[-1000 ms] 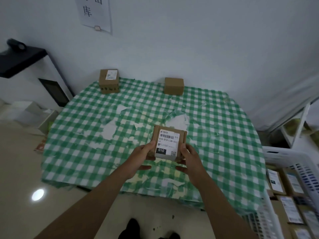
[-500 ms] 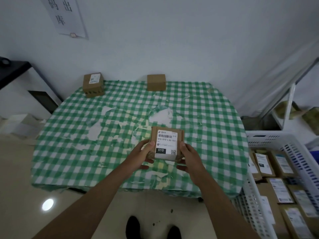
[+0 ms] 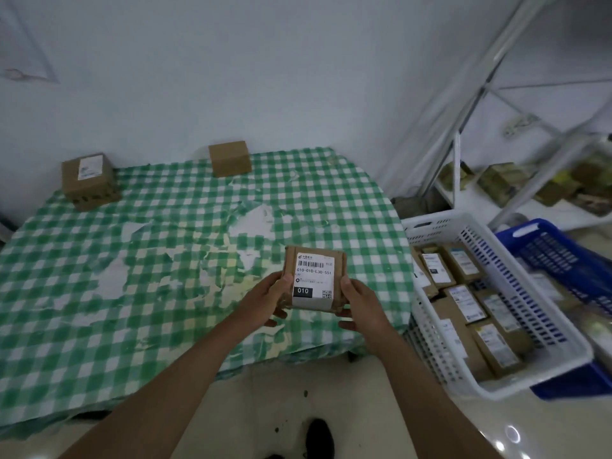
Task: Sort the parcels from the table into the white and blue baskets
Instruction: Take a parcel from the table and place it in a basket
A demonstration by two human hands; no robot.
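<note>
Cardboard, brown and labelled: a parcel is held up over the table's near edge, at about six o'clock on the green checked cloth. The left hand and right hand grip its two sides, thumbs curled onto the top. At three o'clock, beside the table, a white basket holds labelled parcels; a blue basket sits just beyond it. Two boxes rest at the far edge, one at eleven o'clock, another at twelve.
</note>
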